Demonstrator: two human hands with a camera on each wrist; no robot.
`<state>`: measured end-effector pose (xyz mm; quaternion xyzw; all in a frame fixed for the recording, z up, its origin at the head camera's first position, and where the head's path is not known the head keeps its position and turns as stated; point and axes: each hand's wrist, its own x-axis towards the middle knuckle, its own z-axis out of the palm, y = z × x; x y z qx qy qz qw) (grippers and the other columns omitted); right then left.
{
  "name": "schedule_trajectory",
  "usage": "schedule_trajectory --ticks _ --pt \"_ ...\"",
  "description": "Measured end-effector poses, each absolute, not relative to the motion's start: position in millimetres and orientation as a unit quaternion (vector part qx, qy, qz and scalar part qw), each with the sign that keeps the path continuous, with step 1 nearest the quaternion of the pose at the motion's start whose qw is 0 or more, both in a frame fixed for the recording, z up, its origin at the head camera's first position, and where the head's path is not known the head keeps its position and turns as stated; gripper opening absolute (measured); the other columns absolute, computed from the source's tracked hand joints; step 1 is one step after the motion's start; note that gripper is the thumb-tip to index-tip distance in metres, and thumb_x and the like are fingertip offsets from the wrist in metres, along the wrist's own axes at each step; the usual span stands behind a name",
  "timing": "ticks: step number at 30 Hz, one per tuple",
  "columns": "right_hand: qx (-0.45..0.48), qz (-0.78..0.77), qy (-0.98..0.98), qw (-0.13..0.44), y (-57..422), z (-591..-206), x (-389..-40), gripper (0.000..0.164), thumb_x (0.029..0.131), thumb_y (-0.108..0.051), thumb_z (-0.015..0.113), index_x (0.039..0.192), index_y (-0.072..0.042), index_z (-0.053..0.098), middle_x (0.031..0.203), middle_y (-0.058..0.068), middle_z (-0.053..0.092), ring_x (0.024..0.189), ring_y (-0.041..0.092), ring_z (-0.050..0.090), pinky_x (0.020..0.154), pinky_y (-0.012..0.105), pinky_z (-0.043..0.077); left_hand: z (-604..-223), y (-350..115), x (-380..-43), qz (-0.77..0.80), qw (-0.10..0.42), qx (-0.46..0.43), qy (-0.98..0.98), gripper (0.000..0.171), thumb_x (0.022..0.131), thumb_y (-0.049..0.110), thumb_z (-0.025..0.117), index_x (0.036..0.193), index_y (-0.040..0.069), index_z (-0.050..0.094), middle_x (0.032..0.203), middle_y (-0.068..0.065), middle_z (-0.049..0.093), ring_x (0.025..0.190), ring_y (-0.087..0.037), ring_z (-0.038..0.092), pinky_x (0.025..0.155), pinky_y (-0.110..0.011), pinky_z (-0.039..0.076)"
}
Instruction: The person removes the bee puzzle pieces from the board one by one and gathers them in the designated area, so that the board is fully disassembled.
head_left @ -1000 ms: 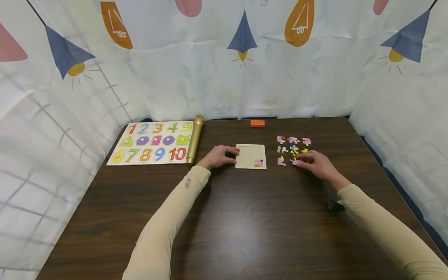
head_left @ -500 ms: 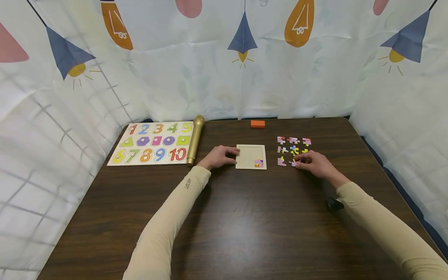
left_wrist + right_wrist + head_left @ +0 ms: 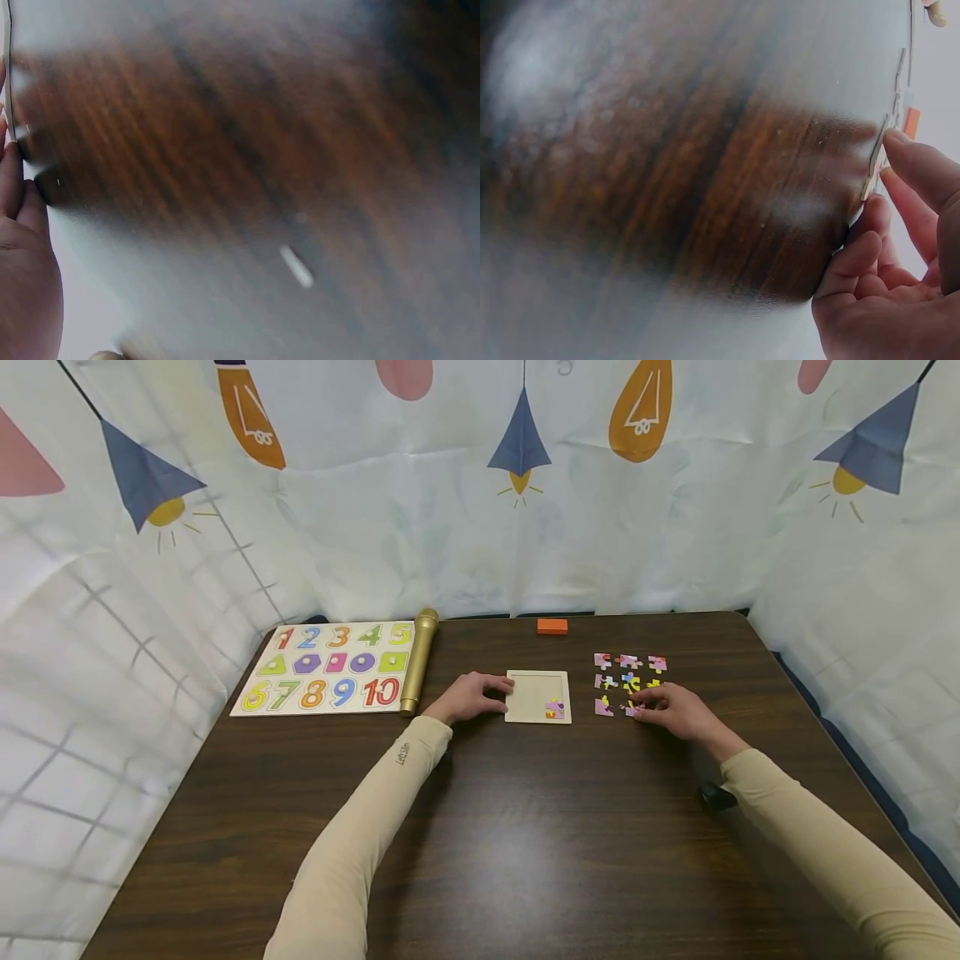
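My left hand [image 3: 468,695] rests at the left side of a square wooden puzzle tray [image 3: 528,697], forefinger on its rim and thumb by its edge. A pink-and-orange puzzle piece [image 3: 554,709] lies in the tray's lower right corner. To the right, my right hand [image 3: 681,713] pinches a jigsaw piece [image 3: 628,711] at the front of a loose group of puzzle pieces [image 3: 603,682]. In the right wrist view this thin jigsaw piece [image 3: 875,161] tilts up between thumb and fingers. The left wrist view shows part of my left hand [image 3: 26,277] beside the tray's edge [image 3: 9,82].
An orange block [image 3: 552,627] lies near the table's back edge. At the left are a number-and-shape board [image 3: 322,670] and a gold microphone-like tube [image 3: 418,662] along its right side. The dark wooden table [image 3: 510,827] ends at a printed curtain [image 3: 450,543].
My right hand has shifted very slightly right, and more of the pinched jigsaw piece shows at its fingertips. The left hand and the tray stay in place.
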<state>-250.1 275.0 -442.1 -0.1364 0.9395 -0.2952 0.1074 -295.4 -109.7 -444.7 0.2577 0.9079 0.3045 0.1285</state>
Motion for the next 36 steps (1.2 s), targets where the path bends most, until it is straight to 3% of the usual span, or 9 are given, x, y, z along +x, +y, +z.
schedule_trajectory --ticks 27,36 --pt "-0.147 -0.291 0.939 0.108 273.5 -440.7 -250.8 0.036 0.095 -0.020 0.065 0.125 0.000 0.065 0.121 0.022 0.060 0.095 0.031 0.057 0.083 0.050 0.047 -445.8 -111.2 -296.8 0.310 0.129 0.261 0.905 0.041 0.088 0.021 0.074 0.127 0.012 0.067 0.138 0.000 0.058 0.134 -0.019 0.046 0.111 -0.034 0.034" --pt "-0.142 -0.287 0.941 0.110 273.6 -441.3 -250.5 0.036 0.095 -0.022 0.065 0.124 0.000 0.065 0.121 0.022 0.059 0.094 0.030 0.055 0.080 0.045 0.046 -444.4 -109.8 -294.6 0.312 0.130 0.258 0.905 0.040 0.088 0.020 0.074 0.126 0.011 0.068 0.138 0.000 0.058 0.134 -0.018 0.046 0.111 -0.034 0.034"
